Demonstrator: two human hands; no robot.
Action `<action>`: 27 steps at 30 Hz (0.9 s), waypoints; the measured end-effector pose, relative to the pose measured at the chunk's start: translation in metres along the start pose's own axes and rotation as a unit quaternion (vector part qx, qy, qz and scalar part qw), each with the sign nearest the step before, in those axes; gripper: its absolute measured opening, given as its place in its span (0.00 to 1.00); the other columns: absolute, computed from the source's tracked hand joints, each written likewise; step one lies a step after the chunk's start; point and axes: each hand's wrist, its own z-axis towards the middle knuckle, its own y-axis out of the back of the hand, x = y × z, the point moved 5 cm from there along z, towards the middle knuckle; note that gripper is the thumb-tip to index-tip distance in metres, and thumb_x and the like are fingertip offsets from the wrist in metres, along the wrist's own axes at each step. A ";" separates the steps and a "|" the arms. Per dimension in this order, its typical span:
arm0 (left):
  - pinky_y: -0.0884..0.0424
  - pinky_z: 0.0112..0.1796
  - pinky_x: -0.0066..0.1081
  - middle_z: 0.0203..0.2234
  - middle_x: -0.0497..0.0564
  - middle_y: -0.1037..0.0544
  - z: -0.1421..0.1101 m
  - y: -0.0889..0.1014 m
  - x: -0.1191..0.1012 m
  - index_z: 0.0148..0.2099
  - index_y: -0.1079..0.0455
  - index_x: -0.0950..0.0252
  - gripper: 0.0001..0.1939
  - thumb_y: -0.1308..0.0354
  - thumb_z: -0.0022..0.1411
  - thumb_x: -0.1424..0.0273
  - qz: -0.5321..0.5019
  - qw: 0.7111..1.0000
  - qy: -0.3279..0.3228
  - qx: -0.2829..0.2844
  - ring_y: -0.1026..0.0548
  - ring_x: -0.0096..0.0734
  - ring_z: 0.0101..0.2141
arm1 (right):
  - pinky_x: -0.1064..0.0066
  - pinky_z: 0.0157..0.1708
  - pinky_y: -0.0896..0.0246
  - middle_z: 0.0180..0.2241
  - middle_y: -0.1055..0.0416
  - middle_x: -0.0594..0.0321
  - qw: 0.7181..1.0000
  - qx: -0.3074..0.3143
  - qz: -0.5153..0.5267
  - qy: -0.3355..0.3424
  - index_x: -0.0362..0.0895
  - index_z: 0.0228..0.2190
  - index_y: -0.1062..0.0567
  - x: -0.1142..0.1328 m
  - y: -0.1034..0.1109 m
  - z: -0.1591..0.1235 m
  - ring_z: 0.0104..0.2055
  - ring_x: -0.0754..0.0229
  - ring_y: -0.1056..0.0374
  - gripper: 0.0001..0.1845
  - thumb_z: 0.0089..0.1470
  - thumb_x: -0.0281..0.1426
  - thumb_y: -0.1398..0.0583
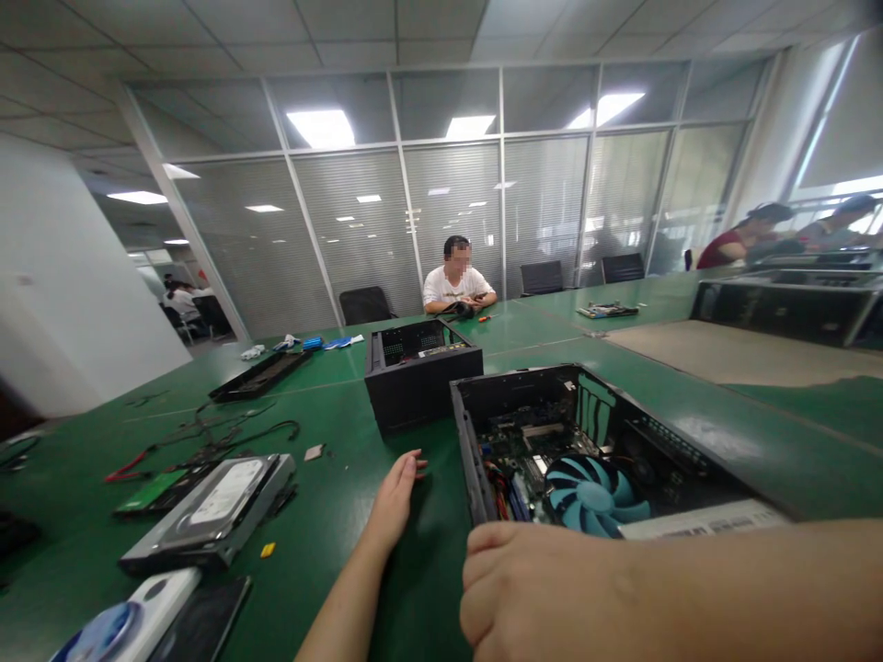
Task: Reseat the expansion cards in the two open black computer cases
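Observation:
My left hand (397, 496) lies flat on the green table (331, 515), fingers stretched out and holding nothing, just left of an open black computer case (475, 460). Inside the case a blue fan (586, 492) and a circuit board show. My right hand (544, 588) is very close to the camera in front of the case, its fingers curled into a fist; I cannot see anything in it. A hard drive (211, 510) lies to the left of my left hand.
A second open black case (420, 368) stands behind my left hand. Cables (207, 441), a green circuit board (148, 492) and a black side panel (258, 375) lie at the left. A person sits at the far side; other people sit at the right.

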 end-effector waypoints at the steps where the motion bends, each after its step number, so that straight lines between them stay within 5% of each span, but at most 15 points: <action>1: 0.36 0.53 0.40 0.48 0.58 0.26 0.000 0.000 0.001 0.57 0.37 0.65 0.32 0.58 0.62 0.48 -0.001 1.000 -0.002 -0.001 0.26 0.38 0.45 | 0.67 0.43 0.44 0.24 0.31 0.67 1.000 -0.008 -0.002 -0.017 0.43 0.19 0.32 -0.009 0.005 -0.011 0.30 0.64 0.39 0.10 0.47 0.31 0.38; 5: 0.37 0.53 0.40 0.48 0.57 0.26 -0.002 -0.001 0.000 0.57 0.37 0.65 0.31 0.58 0.62 0.48 0.003 1.000 -0.004 0.001 0.26 0.38 0.46 | 0.66 0.47 0.45 0.26 0.30 0.65 0.994 -0.053 0.037 -0.082 0.43 0.21 0.28 -0.042 0.017 -0.057 0.33 0.62 0.37 0.12 0.43 0.39 0.36; 10: 0.37 0.53 0.42 0.48 0.57 0.26 -0.005 -0.002 -0.004 0.56 0.36 0.64 0.30 0.58 0.63 0.49 0.008 1.000 -0.010 0.003 0.26 0.38 0.45 | 0.58 0.61 0.60 0.37 0.27 0.66 0.984 -0.037 0.069 -0.163 0.47 0.29 0.22 -0.087 0.023 -0.102 0.43 0.61 0.33 0.06 0.44 0.31 0.37; 15: 0.37 0.53 0.44 0.47 0.57 0.26 -0.005 -0.002 -0.003 0.55 0.35 0.63 0.29 0.57 0.62 0.49 0.005 1.000 -0.010 0.001 0.27 0.39 0.46 | 0.43 0.61 0.67 0.62 0.45 0.66 0.950 -0.044 -0.018 -0.310 0.57 0.40 0.21 -0.143 0.026 -0.154 0.64 0.45 0.51 0.15 0.47 0.36 0.39; 18: 0.38 0.54 0.44 0.47 0.57 0.25 -0.005 -0.002 -0.003 0.55 0.35 0.64 0.29 0.57 0.62 0.48 0.007 1.000 -0.012 -0.001 0.27 0.39 0.45 | 0.40 0.59 0.65 0.65 0.51 0.64 0.905 -0.084 -0.108 -0.402 0.60 0.56 0.35 -0.172 0.012 -0.182 0.64 0.44 0.52 0.31 0.50 0.38 0.42; 20: 0.37 0.53 0.44 0.46 0.57 0.25 -0.005 -0.002 -0.003 0.54 0.35 0.64 0.30 0.58 0.62 0.48 0.009 1.000 -0.012 -0.001 0.27 0.39 0.45 | 0.39 0.58 0.62 0.63 0.48 0.58 0.850 -0.138 -0.167 -0.480 0.55 0.62 0.44 -0.186 0.000 -0.197 0.62 0.44 0.47 0.36 0.52 0.38 0.45; 23: 0.37 0.53 0.43 0.46 0.56 0.25 -0.006 -0.002 -0.002 0.54 0.35 0.64 0.29 0.58 0.62 0.48 0.007 1.000 -0.013 -0.001 0.27 0.38 0.45 | 0.41 0.56 0.59 0.55 0.34 0.53 0.771 -0.197 -0.241 -0.556 0.47 0.59 0.39 -0.193 -0.018 -0.208 0.53 0.46 0.37 0.31 0.54 0.39 0.49; 27: 0.37 0.52 0.42 0.45 0.56 0.25 -0.005 -0.003 -0.001 0.53 0.34 0.64 0.29 0.57 0.62 0.49 0.005 1.000 -0.014 -0.006 0.27 0.38 0.45 | 0.55 0.47 0.47 0.40 0.26 0.53 0.729 -0.244 -0.298 -0.566 0.42 0.51 0.30 -0.193 -0.032 -0.208 0.43 0.48 0.32 0.27 0.57 0.44 0.50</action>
